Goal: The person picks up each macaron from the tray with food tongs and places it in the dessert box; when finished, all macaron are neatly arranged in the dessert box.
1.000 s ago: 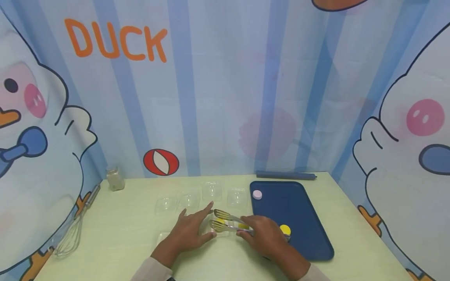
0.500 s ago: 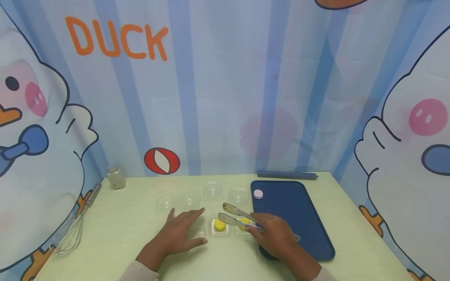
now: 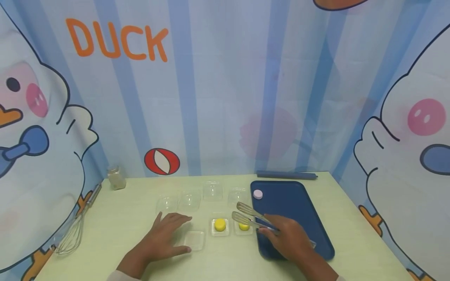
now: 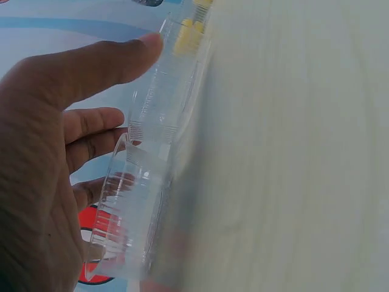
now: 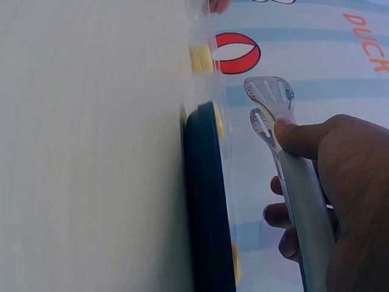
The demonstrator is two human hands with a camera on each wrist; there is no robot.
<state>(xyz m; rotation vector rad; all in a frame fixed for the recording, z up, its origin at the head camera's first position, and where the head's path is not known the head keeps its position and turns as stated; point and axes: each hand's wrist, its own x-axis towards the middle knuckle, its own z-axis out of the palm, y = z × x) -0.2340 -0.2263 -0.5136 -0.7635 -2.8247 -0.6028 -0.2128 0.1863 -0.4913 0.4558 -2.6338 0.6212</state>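
My left hand [image 3: 168,233] lies flat on the pale green table [image 3: 116,234] with its fingers spread, beside an empty clear plastic cup [image 3: 194,240]. In the left wrist view the left hand [image 4: 55,152] has straight fingers next to the clear cup [image 4: 130,207]. A yellow round sweet [image 3: 220,224] sits in a second clear cup, and another yellow sweet [image 3: 243,226] sits in a third. My right hand [image 3: 286,239] grips metal tongs [image 3: 247,214] over the blue tray's [image 3: 299,207] left edge. The tongs [image 5: 270,103] hold nothing.
A pale pink sweet [image 3: 258,194] lies at the blue tray's far corner. Several empty clear cups [image 3: 190,200] stand in a row behind. A whisk [image 3: 74,230] and a small jar [image 3: 116,178] are at the far left. A blue rolling pin [image 3: 286,175] lies by the curtain.
The tongs let go of a yellow sweet in the middle cup, and my right hand drew back right toward the blue tray. My left hand slid left and nearer to me.
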